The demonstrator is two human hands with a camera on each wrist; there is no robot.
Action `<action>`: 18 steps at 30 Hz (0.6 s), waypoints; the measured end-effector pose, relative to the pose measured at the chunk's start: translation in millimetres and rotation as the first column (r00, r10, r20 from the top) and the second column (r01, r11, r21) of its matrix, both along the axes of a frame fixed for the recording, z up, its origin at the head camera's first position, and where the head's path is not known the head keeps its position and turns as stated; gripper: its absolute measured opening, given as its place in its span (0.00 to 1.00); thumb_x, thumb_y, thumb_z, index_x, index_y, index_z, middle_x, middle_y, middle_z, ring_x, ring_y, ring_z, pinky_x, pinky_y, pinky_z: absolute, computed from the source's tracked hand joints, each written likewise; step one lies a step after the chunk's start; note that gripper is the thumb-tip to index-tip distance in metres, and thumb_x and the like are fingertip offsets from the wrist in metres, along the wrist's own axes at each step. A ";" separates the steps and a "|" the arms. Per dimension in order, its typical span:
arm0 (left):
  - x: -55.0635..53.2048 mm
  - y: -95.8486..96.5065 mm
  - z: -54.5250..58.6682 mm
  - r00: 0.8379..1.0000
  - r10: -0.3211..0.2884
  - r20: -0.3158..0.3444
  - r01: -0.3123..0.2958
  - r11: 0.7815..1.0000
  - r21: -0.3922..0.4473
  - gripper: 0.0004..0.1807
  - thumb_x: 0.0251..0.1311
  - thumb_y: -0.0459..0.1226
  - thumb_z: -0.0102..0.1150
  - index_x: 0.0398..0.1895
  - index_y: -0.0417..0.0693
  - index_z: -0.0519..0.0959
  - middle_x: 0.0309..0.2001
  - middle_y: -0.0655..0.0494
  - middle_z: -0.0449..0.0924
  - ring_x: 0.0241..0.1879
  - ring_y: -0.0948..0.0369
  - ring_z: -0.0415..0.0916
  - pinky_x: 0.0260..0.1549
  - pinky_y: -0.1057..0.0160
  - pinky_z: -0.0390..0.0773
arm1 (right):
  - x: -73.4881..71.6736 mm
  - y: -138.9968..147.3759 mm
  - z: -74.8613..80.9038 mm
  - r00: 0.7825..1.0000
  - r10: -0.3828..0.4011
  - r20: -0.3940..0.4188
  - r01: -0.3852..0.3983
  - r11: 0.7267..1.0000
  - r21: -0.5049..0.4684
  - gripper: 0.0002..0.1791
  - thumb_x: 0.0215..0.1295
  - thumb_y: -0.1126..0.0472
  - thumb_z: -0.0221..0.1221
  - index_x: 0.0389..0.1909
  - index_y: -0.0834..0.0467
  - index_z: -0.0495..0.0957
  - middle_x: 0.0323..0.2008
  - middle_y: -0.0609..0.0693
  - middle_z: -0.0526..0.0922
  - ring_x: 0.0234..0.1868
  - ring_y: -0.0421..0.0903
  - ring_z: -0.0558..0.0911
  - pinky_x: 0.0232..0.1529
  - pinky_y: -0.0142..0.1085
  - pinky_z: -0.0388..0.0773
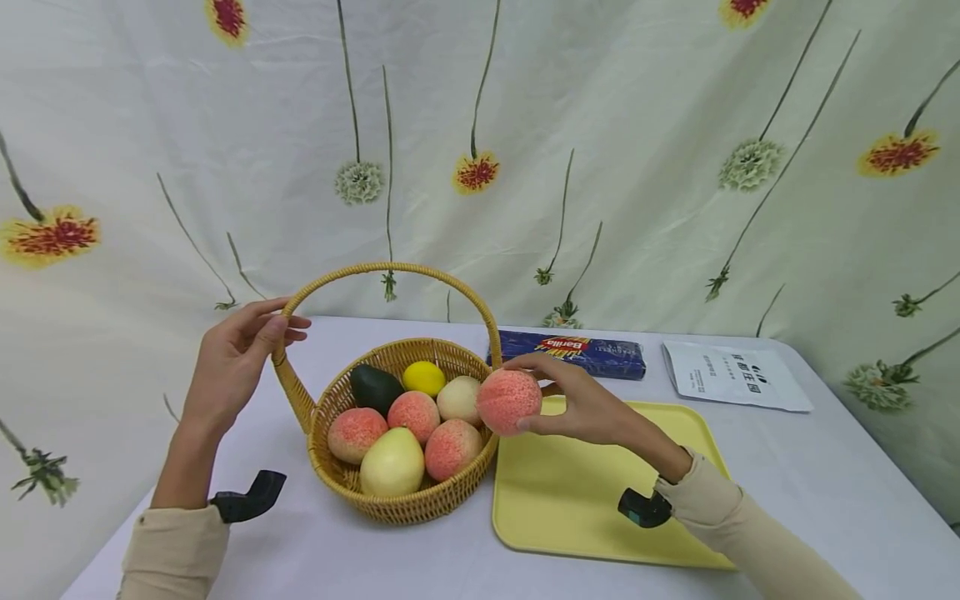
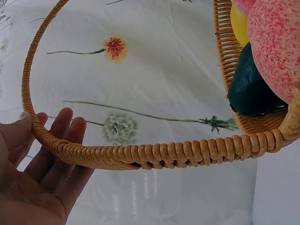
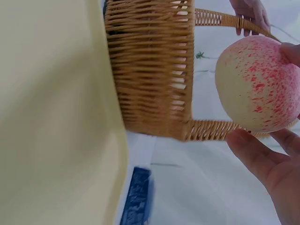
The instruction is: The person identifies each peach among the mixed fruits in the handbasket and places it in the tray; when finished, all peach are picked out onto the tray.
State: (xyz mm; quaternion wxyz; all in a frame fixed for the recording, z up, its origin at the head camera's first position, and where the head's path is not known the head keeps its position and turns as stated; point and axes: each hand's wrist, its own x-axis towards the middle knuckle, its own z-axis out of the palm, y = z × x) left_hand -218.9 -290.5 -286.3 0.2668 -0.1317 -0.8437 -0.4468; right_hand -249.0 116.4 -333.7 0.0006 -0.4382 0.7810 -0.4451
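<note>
A round wicker basket [image 1: 405, 510] with a tall arched handle [image 2: 164, 153] holds several fruits. Among them are a dark green avocado [image 1: 375, 388], a yellow lemon [image 1: 423, 378], a pale yellow pear-shaped fruit [image 1: 392, 463] and several peaches [image 1: 453, 448]. My left hand [image 1: 236, 354] holds the left side of the handle between thumb and fingers. Over the basket's right rim, my right hand [image 1: 573, 404] grips a pink-speckled peach [image 1: 508, 402] between thumb and fingers. Its paler side shows in the right wrist view, beyond the basket's wall [image 3: 150, 70].
A yellow tray [image 1: 600, 508] lies right of the basket, partly under my right forearm. Behind it is a dark blue Barilla box [image 1: 607, 357]. A white printed pouch [image 1: 735, 377] lies at the back right of the white table. Flowered cloth [image 1: 637, 167] hangs behind.
</note>
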 end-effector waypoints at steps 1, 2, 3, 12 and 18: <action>0.4 -0.4 0.2 1.000 0.001 0.002 -0.001 1.000 -0.003 0.19 0.71 0.39 0.48 0.62 0.45 0.72 0.42 0.69 0.81 0.41 0.72 0.80 0.43 0.79 0.73 | -0.8 3.7 -2.0 1.000 -0.006 0.028 0.006 1.000 -0.013 0.33 0.57 0.61 0.67 0.64 0.53 0.67 0.59 0.49 0.73 0.57 0.49 0.76 0.51 0.42 0.79; 0.7 -0.8 0.3 1.000 0.004 0.005 -0.004 1.000 -0.002 0.19 0.71 0.40 0.48 0.61 0.44 0.73 0.41 0.69 0.81 0.41 0.72 0.80 0.43 0.79 0.73 | -1.7 7.2 -4.0 0.998 -0.013 0.054 0.014 1.000 -0.022 0.33 0.58 0.62 0.67 0.64 0.54 0.67 0.60 0.50 0.72 0.57 0.50 0.76 0.50 0.41 0.80; 1.0 -1.1 0.3 1.000 0.005 0.006 -0.005 1.000 -0.003 0.19 0.71 0.40 0.48 0.61 0.44 0.72 0.41 0.70 0.81 0.41 0.72 0.80 0.43 0.79 0.73 | -2.8 10.4 -6.0 0.997 -0.018 0.075 0.021 0.999 -0.032 0.33 0.58 0.62 0.67 0.65 0.55 0.66 0.60 0.52 0.71 0.57 0.52 0.76 0.49 0.40 0.80; 1.5 -1.3 0.6 1.000 0.002 0.009 -0.002 1.000 0.001 0.19 0.71 0.40 0.47 0.61 0.45 0.73 0.41 0.68 0.82 0.40 0.72 0.80 0.42 0.79 0.73 | -15.8 26.8 -18.2 0.984 -0.068 0.165 0.079 0.995 -0.063 0.36 0.59 0.60 0.66 0.67 0.60 0.63 0.62 0.56 0.68 0.58 0.56 0.75 0.47 0.39 0.81; 0.2 -0.4 0.3 1.000 0.002 0.014 -0.002 1.000 0.001 0.19 0.71 0.40 0.47 0.62 0.45 0.72 0.41 0.68 0.81 0.40 0.72 0.80 0.42 0.79 0.73 | -23.5 31.1 -27.6 0.979 -0.092 0.181 0.106 0.992 -0.067 0.34 0.59 0.61 0.65 0.66 0.58 0.64 0.60 0.57 0.70 0.55 0.54 0.76 0.47 0.40 0.81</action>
